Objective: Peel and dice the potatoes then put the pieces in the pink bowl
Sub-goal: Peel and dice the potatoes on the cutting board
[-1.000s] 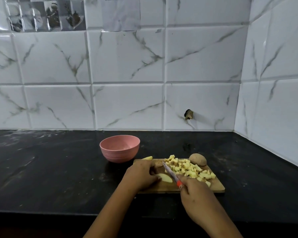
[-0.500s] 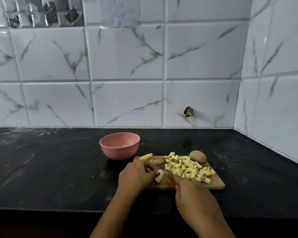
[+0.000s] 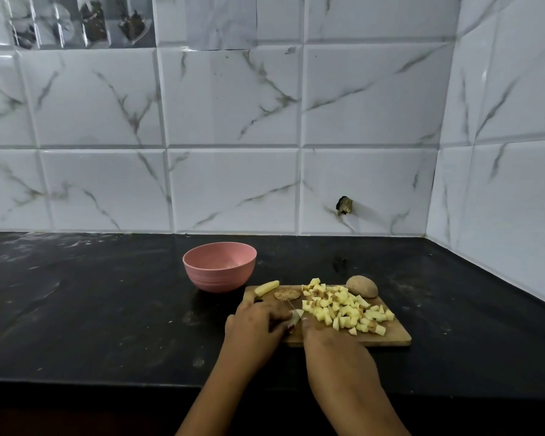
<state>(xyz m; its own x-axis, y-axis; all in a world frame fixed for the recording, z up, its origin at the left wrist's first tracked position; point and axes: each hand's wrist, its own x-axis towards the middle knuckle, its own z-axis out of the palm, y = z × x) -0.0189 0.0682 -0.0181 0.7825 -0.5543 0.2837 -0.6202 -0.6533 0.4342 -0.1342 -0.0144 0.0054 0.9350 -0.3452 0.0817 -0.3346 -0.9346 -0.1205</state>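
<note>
A wooden cutting board lies on the black counter, with a pile of diced potato on its middle and right. My left hand holds down a pale potato slice at the board's front left. My right hand grips a knife whose thin blade crosses that slice; its handle is hidden in the fist. A whole unpeeled potato sits at the board's far right corner. A potato strip and a brown end piece lie at the far left. The pink bowl stands just behind and left of the board.
The dark stone counter stretches left of the bowl and right of the board. White marble-look tiled walls close off the back and the right side. The counter's front edge runs just below my wrists.
The potato slice has been cut shorter under the knife. Both hands have drawn closer together at the board's front left, and the camera has tipped slightly upward.
</note>
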